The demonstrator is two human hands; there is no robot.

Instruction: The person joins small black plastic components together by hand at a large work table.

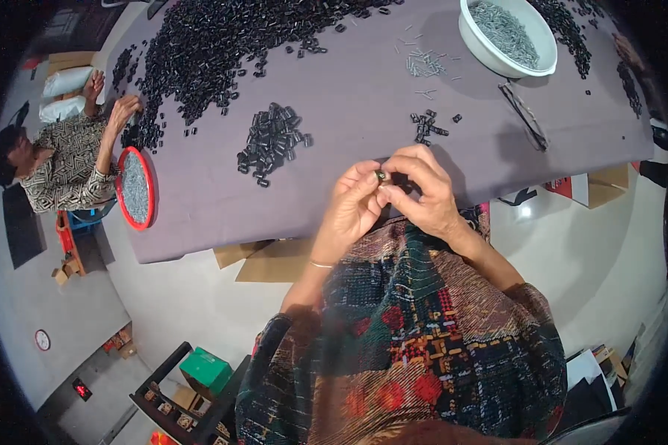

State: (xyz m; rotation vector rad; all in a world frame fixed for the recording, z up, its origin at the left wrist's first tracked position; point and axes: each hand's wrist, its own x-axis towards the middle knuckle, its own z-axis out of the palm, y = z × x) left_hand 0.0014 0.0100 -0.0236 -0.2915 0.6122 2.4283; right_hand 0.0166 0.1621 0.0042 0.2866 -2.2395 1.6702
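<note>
My left hand (352, 204) and my right hand (425, 191) meet at the near edge of the table, fingertips pinched together. Between them is a small dark part (381, 176) with a shiny spot, mostly covered by the fingers. Just beyond my right hand lies a little group of short black cylindrical parts (427, 127). A larger heap of the same black parts (273, 139) sits to the left of my hands. Farther off, thin silvery pins (425, 63) are scattered on the cloth.
A white bowl (470, 41) of pins stands far right, with eyeglasses (525, 117) near it. A huge pile of black parts (200, 63) covers the far left. At left, a person (70, 163) works by a red-rimmed basket (151, 194). Cardboard (274, 263) shows beneath the grey tablecloth (349, 89).
</note>
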